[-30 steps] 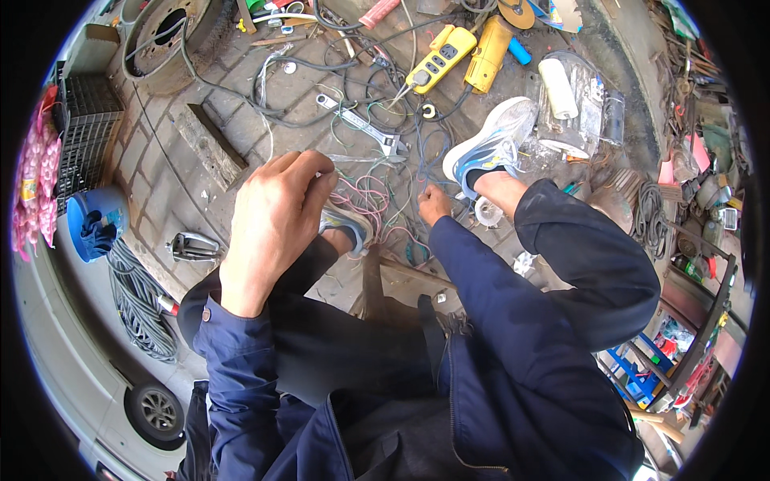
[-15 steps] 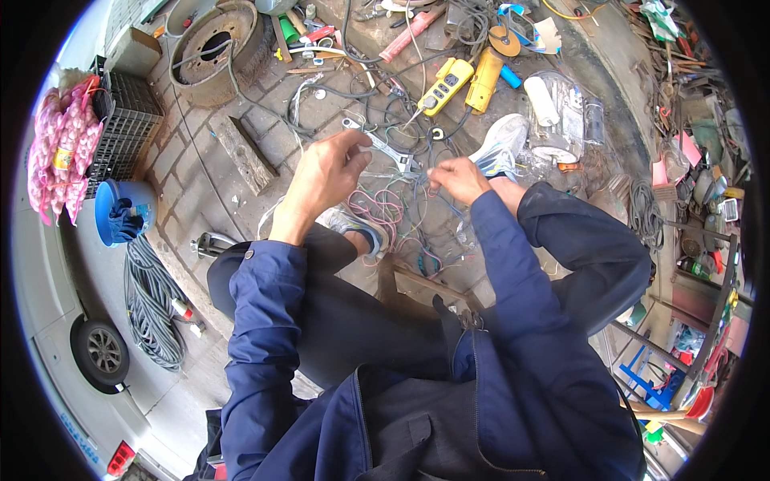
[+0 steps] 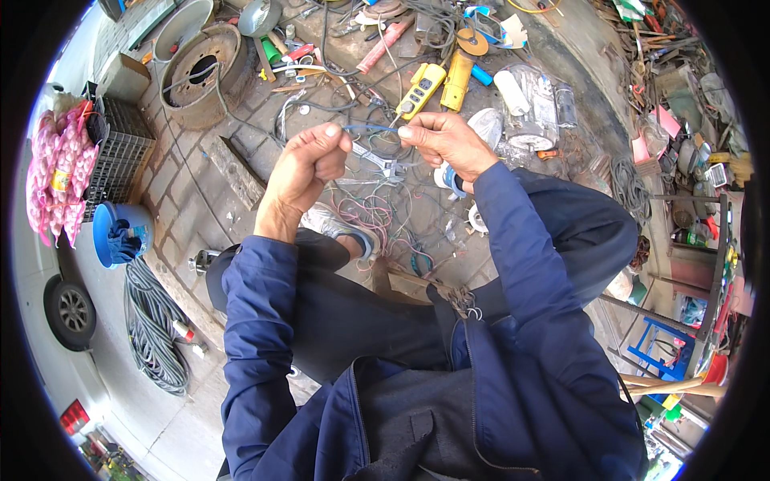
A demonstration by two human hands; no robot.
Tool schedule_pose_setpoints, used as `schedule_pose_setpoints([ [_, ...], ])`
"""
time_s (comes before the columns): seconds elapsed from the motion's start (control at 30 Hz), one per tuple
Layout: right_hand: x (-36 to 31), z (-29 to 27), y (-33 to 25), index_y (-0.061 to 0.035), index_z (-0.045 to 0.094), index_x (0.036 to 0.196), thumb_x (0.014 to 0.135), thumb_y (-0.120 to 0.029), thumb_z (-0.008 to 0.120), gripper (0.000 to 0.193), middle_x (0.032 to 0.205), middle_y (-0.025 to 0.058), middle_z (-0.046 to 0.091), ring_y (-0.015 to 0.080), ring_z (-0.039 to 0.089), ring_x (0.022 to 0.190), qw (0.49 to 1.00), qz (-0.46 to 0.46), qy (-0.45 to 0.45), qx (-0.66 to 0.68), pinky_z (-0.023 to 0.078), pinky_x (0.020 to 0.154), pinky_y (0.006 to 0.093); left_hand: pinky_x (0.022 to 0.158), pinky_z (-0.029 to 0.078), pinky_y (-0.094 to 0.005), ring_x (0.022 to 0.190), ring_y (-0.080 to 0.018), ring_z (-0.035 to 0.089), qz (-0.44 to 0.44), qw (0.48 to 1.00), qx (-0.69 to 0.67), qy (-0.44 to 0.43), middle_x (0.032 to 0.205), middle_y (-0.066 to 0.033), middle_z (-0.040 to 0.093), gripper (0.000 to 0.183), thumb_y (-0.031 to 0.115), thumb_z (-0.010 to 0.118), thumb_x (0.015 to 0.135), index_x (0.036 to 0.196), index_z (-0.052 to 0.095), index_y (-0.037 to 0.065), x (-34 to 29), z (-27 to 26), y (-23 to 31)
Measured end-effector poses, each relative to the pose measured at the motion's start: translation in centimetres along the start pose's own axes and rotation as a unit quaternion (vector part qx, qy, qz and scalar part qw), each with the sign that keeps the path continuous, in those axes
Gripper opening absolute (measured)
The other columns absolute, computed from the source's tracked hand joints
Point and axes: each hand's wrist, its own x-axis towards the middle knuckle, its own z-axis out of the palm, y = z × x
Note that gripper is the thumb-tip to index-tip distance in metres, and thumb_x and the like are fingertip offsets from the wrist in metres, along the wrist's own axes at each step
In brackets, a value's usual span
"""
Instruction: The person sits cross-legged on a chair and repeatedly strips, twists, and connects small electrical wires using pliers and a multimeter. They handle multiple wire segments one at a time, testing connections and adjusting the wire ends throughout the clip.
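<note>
A thin blue wire [image 3: 370,128] runs nearly straight between my two hands. One end is pinched in my left hand [image 3: 306,164], thumb against curled fingers. My right hand [image 3: 449,146] grips the other end between thumb and fingertips. Below the hands, an adjustable wrench [image 3: 377,163] lies on the paving. Around it spreads a tangle of loose pink, green and white wires [image 3: 385,215], reaching down between my feet. A roll of blue tape [image 3: 451,180] is just under my right wrist.
Beyond my hands lie a yellow power strip [image 3: 421,90], a yellow angle grinder [image 3: 459,74] and a red tube [image 3: 387,44]. A rusty wheel drum [image 3: 204,70], wooden block [image 3: 236,171] and blue bucket [image 3: 149,232] are on the left. A motor-like metal body [image 3: 532,104] stands at right.
Both hands have risen away from the wire tangle, and the blue wire now shows stretched between them. My view has shifted slightly, and the blue tape roll has come into sight.
</note>
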Motion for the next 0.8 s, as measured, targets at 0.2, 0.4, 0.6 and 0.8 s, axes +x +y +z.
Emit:
schedule_pose_setpoints([
  [0.2,1.3,0.1,5.5,-0.0039,0.066,0.090,0.093,-0.032,0.069,0.029,0.064,-0.0057,0.050,0.0022,0.038,0.053,0.997,-0.001,0.073,0.025,0.030,0.047,0.0211,0.048,0.023,-0.0233,0.050,-0.0055,0.025,0.000,0.999,-0.010,0.046,0.060,0.0067,0.034,0.024,0.020,0.050,0.101,0.093,0.059,-0.001,-0.1,-0.9,1.4],
  [0.4,1.5,1.5,6.1,-0.0037,0.070,0.098,0.097,-0.033,0.061,0.030,0.070,-0.0037,0.056,0.0049,0.049,0.063,0.997,-0.060,0.041,-0.019,0.041,0.058,0.0214,0.049,0.025,-0.0221,0.052,-0.0056,0.031,0.034,0.997,-0.031,0.056,0.062,0.0046,0.040,0.021,0.017,0.053,0.099,0.094,0.062,-0.002,0.6,-0.4,1.1],
  [0.6,2.0,4.3,3.5,-0.0036,0.059,0.124,0.101,-0.037,0.054,0.041,0.104,0.0079,0.066,0.0093,0.058,0.072,0.994,-0.108,-0.007,-0.016,0.049,0.067,0.0249,0.053,0.029,-0.0212,0.057,-0.0062,0.033,0.054,0.998,-0.032,0.018,0.067,0.0029,0.041,0.023,0.021,0.050,0.102,0.103,0.059,-0.001,0.3,0.1,1.5],
  [0.8,2.7,6.9,2.3,0.0018,0.048,0.133,0.105,-0.040,0.042,0.051,0.109,0.0140,0.067,0.0137,0.061,0.078,0.985,-0.155,0.069,0.011,0.049,0.072,0.0280,0.060,0.038,-0.0240,0.063,-0.0090,0.043,0.124,0.991,-0.022,0.033,0.073,0.0013,0.049,0.025,0.022,0.052,0.101,0.105,0.062,-0.001,0.1,-0.8,1.5],
])
